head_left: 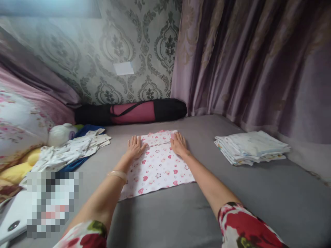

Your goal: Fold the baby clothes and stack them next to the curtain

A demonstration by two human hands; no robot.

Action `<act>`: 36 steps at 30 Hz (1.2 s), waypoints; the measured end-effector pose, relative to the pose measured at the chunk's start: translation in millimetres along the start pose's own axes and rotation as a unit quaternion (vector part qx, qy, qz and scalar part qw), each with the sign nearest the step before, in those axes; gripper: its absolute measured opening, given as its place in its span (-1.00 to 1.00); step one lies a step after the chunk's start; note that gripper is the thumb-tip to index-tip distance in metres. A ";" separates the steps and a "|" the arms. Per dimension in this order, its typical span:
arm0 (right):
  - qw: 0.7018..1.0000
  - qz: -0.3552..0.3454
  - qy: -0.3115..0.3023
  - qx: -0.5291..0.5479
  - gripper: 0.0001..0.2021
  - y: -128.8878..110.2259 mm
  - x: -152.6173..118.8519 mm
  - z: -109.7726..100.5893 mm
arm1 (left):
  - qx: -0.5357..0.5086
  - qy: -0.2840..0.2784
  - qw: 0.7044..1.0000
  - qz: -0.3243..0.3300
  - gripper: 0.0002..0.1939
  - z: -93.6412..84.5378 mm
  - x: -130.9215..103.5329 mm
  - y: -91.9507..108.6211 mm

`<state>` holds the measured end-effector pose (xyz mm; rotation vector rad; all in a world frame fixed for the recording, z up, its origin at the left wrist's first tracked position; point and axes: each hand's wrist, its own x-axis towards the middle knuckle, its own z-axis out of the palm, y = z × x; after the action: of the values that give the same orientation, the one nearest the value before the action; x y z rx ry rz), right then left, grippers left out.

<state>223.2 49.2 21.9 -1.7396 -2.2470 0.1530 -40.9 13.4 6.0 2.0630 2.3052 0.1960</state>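
A white cloth with pink hearts and small figures [157,168] lies on the grey sheet in front of me, its far part folded over toward me. My left hand [135,147] rests at the cloth's far left edge, palm down with fingers spread. On the far right part of the cloth, my right hand [179,143] lies flat, its fingers apart. Neither hand grips anything.
Folded pale cloths [252,146] are stacked at the right on the grey bed [165,220]. Loose clothes [74,150], plush toys and a white device [19,213] lie left. A black and maroon long bag [133,113] lies along the wall.
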 end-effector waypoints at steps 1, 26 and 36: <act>1.000 0.003 -0.009 0.004 -0.40 9.5 -12.0 -5.6 | -0.008 0.011 1.000 0.002 -0.18 -3.2 -11.7 0.7; 0.993 -0.063 -0.101 -0.001 -0.34 68.2 -127.6 -28.6 | -0.045 0.092 0.991 -0.092 -0.49 -19.1 -222.4 -18.6; 0.995 -0.069 -0.076 -0.003 -0.37 65.6 -131.6 -30.2 | -0.073 0.089 0.989 -0.095 -0.55 -18.6 -223.8 -21.4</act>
<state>322.6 -62.7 11.7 -1.6178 -2.4701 0.2574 -38.7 -212.2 10.0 1.8134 2.4849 0.5438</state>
